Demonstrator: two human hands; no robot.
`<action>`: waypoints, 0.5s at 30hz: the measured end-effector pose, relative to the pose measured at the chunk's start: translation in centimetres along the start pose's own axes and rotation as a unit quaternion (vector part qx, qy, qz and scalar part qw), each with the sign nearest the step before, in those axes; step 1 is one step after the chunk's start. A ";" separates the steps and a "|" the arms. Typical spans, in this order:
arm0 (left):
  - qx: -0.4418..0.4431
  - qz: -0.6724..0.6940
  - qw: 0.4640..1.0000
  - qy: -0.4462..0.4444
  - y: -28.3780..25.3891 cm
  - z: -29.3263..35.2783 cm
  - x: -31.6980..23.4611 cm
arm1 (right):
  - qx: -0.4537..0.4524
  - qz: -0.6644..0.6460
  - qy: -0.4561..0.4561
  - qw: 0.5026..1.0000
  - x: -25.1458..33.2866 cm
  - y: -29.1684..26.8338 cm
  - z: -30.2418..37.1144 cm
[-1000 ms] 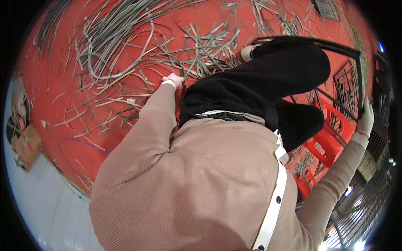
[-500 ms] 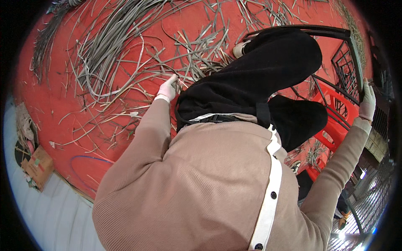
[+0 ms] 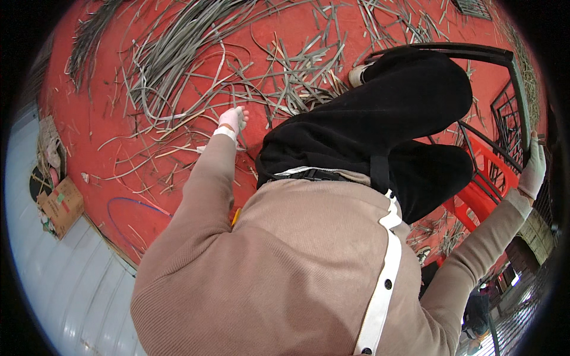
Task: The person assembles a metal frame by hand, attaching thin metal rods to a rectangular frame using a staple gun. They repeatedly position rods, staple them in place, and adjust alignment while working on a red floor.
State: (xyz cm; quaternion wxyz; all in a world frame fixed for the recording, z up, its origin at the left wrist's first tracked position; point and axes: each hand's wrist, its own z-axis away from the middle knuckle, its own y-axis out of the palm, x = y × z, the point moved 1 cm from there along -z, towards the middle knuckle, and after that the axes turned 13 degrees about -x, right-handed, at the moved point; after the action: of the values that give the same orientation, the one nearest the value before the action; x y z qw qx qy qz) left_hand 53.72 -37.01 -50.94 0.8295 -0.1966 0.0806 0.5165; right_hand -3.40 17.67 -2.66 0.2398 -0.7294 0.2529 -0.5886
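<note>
My left hand (image 3: 234,118), in a pale glove with bare fingertips, is held over the red floor beside my left thigh. Its fingers are loosely bent with the tips apart, and I see nothing in them. Grey flat strips (image 3: 261,89) lie scattered just beyond it. On the far right, my right hand (image 3: 534,169), gloved the same way, rests against the side bar of a black frame (image 3: 519,89), fingers stretched along it. The frame's top bar runs past my bent knee. Part of the right hand's grip is hidden behind the bar.
A big bundle of long grey strips (image 3: 184,50) lies at the upper left. A red plastic seat (image 3: 463,210) stands beneath the frame, near a black grid (image 3: 507,121). At the left are a cardboard box (image 3: 62,207), a blue cord (image 3: 127,202) and a pale corrugated wall (image 3: 89,291).
My left hand has drawn back from the strips beside my thigh, and its fingers have turned. The right hand stays at the frame. The whole view has shifted slightly, and something yellow shows by my left elbow.
</note>
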 end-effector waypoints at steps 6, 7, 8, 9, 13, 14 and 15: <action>0.115 0.179 0.977 -0.023 5.9 -1.9 0.7 | 0.005 0.042 -0.009 0.999 0.0 -0.8 0.1; 0.137 0.186 0.973 -0.027 7.3 -2.5 0.5 | 0.017 0.020 0.028 0.999 -0.1 -1.0 0.2; 0.112 0.105 0.988 -0.023 8.3 -3.1 0.3 | 0.028 0.131 -0.084 0.987 0.2 -1.2 0.3; 0.099 0.026 0.994 -0.030 9.2 -3.8 0.0 | 0.037 0.189 -0.172 0.966 0.3 -1.5 0.5; 0.060 -0.179 0.981 -0.040 10.3 -5.1 -0.7 | 0.033 0.375 -0.410 0.830 0.2 -2.3 0.8; 0.053 -0.194 0.980 -0.002 10.0 -4.9 -0.7 | 0.023 0.354 -0.380 0.855 0.0 -2.5 0.6; 0.048 -0.195 0.980 0.013 9.7 -4.8 -0.7 | 0.020 0.299 -0.278 0.913 -0.3 -2.7 0.5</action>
State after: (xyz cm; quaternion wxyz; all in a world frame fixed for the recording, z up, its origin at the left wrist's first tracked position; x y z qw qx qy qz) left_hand 45.11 -35.81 -57.37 0.9215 -0.1750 0.0761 0.3382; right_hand -2.76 19.92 -1.25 0.4798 -0.7486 0.3709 -0.2680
